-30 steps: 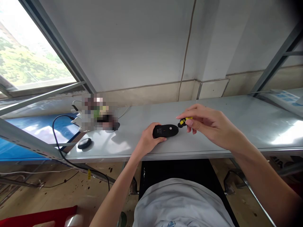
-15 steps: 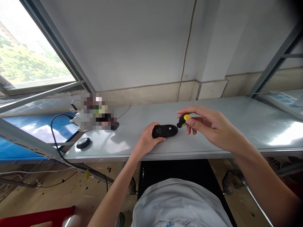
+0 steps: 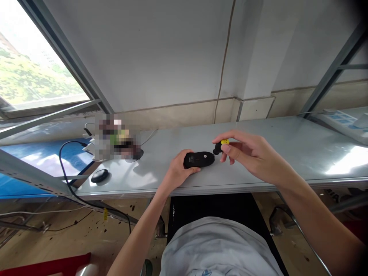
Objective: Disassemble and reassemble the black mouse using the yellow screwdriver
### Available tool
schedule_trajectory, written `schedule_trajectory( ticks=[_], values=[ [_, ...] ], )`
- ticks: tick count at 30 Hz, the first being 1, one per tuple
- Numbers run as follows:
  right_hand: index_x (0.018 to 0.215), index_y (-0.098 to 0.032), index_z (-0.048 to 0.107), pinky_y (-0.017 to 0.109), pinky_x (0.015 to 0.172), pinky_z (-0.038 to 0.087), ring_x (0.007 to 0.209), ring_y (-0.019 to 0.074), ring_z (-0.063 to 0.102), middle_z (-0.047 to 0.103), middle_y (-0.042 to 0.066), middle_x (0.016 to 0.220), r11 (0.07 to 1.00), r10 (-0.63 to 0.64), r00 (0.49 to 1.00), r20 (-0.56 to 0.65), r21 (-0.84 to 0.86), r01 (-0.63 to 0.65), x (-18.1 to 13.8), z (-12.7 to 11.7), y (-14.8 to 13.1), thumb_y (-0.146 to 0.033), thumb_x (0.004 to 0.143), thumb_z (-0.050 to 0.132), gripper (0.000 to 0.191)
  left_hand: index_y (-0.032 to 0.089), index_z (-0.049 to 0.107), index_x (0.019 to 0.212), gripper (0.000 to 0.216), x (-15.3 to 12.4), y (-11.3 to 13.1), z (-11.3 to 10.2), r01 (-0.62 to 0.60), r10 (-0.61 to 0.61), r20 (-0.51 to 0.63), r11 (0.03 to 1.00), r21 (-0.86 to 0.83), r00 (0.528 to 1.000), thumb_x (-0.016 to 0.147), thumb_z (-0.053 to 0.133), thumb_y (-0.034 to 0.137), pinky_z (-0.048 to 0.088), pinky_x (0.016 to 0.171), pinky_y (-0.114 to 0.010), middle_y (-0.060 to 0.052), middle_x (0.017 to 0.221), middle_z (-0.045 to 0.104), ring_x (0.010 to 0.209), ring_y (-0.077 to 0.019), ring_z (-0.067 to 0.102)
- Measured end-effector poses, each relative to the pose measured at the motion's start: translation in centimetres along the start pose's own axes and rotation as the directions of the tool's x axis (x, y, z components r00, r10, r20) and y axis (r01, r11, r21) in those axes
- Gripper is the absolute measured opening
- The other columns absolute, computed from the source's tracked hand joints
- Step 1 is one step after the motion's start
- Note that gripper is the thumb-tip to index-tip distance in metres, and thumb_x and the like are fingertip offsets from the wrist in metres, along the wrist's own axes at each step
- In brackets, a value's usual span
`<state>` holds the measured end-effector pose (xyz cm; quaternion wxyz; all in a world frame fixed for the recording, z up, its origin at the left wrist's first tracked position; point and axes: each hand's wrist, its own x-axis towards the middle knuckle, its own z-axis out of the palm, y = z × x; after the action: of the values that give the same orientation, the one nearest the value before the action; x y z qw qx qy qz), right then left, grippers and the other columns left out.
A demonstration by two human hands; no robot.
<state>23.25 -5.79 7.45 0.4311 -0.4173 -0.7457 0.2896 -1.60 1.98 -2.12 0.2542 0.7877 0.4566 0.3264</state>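
A black computer mouse point(image 3: 199, 159) lies upside down on the grey metal table point(image 3: 287, 153), its underside facing up. My left hand point(image 3: 178, 170) grips its near left end, fingers curled around it. My right hand point(image 3: 247, 153) pinches a small screwdriver with a black and yellow handle point(image 3: 220, 145); its tip points at the mouse's right end.
A black oval cover point(image 3: 99, 176) lies on the table's left part, near a black cable point(image 3: 64, 168) and a blurred cluster of items point(image 3: 116, 138). A blue surface point(image 3: 43, 157) lies further left. Metal frame bars point(image 3: 330, 73) rise at the right. A black chair point(image 3: 218, 207) is below the table edge.
My right hand has twisted the screwdriver handle slightly at the mouse's right end. My left hand and the mouse have stayed put.
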Motion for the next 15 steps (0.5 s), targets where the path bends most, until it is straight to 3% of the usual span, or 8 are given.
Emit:
schedule_trajectory(
  ticks=[5, 15],
  values=[
    [0.113, -0.033, 0.075, 0.033, 0.067, 0.056, 0.077, 0.0160, 0.067, 0.068, 0.004, 0.113, 1.000, -0.012, 0.999, -0.032, 0.024, 0.012, 0.20, 0.16, 0.48, -0.050, 0.099, 0.063, 0.025, 0.024, 0.057, 0.123, 0.048, -0.10, 0.14, 0.00, -0.001, 0.001, -0.004, 1.000, -0.013, 1.000, 0.082, 0.080, 0.035, 0.048, 0.095, -0.037, -0.002, 0.118, 0.065, 0.104, -0.0231, 0.061],
    [0.126, -0.033, 0.070, 0.035, 0.070, 0.056, 0.073, 0.0176, 0.066, 0.071, 0.004, 0.099, 1.000, 0.002, 0.999, -0.042, -0.004, -0.002, 0.18, 0.12, 0.39, -0.051, 0.100, 0.060, 0.033, 0.025, 0.057, 0.124, 0.048, -0.02, -0.20, 0.11, -0.009, 0.009, -0.002, 1.000, -0.008, 1.000, 0.082, 0.080, 0.034, 0.048, 0.096, -0.037, -0.002, 0.120, 0.065, 0.107, -0.0238, 0.061]
  ],
)
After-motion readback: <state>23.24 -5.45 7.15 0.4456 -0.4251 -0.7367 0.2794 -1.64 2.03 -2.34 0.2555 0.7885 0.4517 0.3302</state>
